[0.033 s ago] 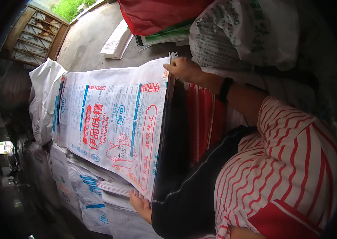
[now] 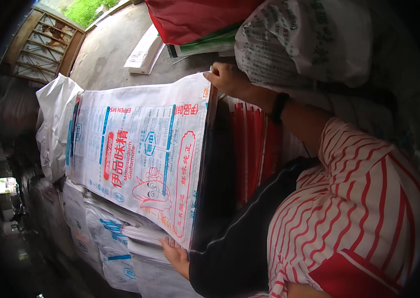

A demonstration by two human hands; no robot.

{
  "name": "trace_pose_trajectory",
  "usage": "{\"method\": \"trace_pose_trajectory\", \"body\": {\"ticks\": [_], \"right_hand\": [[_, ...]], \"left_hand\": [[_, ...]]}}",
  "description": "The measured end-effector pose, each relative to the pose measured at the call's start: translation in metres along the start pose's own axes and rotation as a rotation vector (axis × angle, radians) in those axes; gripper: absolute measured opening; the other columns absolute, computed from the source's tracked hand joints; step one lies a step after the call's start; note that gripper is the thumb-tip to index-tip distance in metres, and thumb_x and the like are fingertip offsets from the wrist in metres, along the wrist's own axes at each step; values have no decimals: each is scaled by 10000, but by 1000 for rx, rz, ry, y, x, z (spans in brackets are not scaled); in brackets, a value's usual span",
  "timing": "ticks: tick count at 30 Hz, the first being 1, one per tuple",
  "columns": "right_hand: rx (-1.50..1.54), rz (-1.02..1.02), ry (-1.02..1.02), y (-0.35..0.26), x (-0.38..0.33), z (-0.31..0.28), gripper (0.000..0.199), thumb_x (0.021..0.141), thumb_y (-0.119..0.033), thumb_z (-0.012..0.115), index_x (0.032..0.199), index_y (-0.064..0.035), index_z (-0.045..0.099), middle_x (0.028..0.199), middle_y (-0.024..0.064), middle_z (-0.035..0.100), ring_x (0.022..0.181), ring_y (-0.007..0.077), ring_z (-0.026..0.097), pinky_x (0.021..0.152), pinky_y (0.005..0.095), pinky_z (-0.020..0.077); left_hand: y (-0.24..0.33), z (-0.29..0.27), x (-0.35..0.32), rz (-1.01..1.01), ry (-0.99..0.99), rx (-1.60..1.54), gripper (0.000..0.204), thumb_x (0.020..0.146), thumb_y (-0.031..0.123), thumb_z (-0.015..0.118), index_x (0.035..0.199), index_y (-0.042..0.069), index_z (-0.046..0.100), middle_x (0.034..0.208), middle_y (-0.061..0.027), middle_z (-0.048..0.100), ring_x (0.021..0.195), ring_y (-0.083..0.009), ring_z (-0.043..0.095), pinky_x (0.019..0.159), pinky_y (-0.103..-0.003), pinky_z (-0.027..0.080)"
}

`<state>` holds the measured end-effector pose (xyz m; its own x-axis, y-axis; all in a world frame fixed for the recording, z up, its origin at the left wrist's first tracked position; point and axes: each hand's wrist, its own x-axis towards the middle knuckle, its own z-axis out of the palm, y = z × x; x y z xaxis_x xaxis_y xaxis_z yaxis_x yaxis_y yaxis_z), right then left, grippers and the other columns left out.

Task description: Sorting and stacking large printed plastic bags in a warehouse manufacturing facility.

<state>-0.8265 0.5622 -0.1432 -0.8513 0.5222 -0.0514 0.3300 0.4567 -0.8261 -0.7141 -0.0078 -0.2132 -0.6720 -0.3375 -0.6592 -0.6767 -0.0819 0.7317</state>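
A flat white woven sack (image 2: pixel 143 131) with red and blue print lies spread out in front of me. My right hand (image 2: pixel 226 79), with a dark band on its wrist, is closed on the sack's upper corner, thumb on top. At the lower corner, my left hand (image 2: pixel 175 252) pinches the edge, its fingers partly hidden under the sack. Beneath and beside it lies a stack of folded white sacks (image 2: pixel 145 235), close to my left hand. A crumpled white plastic sheet (image 2: pixel 57 126) touches the sack's far end.
A red bag (image 2: pixel 195 20) and a bulging white bag with dark print (image 2: pixel 302 44) stand beyond my right hand. A white folded bundle (image 2: pixel 145 52) lies on the concrete floor (image 2: pixel 105 54). A metal gate (image 2: pixel 46 44) stands at the far left. Red striped material (image 2: pixel 249 144) lies near my legs.
My right hand has shifted slightly up and left at the sack's corner, covering the loose threads there. The left hand and the sack look nearly the same.
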Motion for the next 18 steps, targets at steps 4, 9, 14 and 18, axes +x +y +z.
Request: {"method": "trace_pose_trajectory", "body": {"ticks": [4,9,14,18], "right_hand": [[-204,-341,395,39,69,29,618,955,-513,535,1219,36,636,1048,253,700,1042,386,659,954,426,474],[-247,-26,-312,46,104,41,587,966,-502,489,1136,21,694,1134,270,678,1097,422,629,987,461,448],[-21,277,-415,23,91,24,429,965,-350,567,1136,25,688,975,168,671,871,223,643,743,333,526],[-104,-35,-521,29,103,12,460,953,-378,595,1168,21,675,1027,180,667,876,256,646,760,359,526]], "left_hand": [[-6,0,-1,-88,-417,-218,777,1030,601,336,1469,-40,362,1418,-217,490,1280,-326,501,1109,-423,380],[1,35,-31,74,-384,-76,804,1016,636,336,1460,-33,386,1423,-167,511,1247,-298,530,1103,-396,385],[3,27,-39,128,-201,173,750,1040,580,343,1444,-50,404,1365,-158,555,1208,-302,558,1081,-389,399],[-11,5,-11,-138,-492,-325,699,1065,518,331,1428,-74,410,1354,-157,565,1211,-288,563,1066,-372,413]]}}
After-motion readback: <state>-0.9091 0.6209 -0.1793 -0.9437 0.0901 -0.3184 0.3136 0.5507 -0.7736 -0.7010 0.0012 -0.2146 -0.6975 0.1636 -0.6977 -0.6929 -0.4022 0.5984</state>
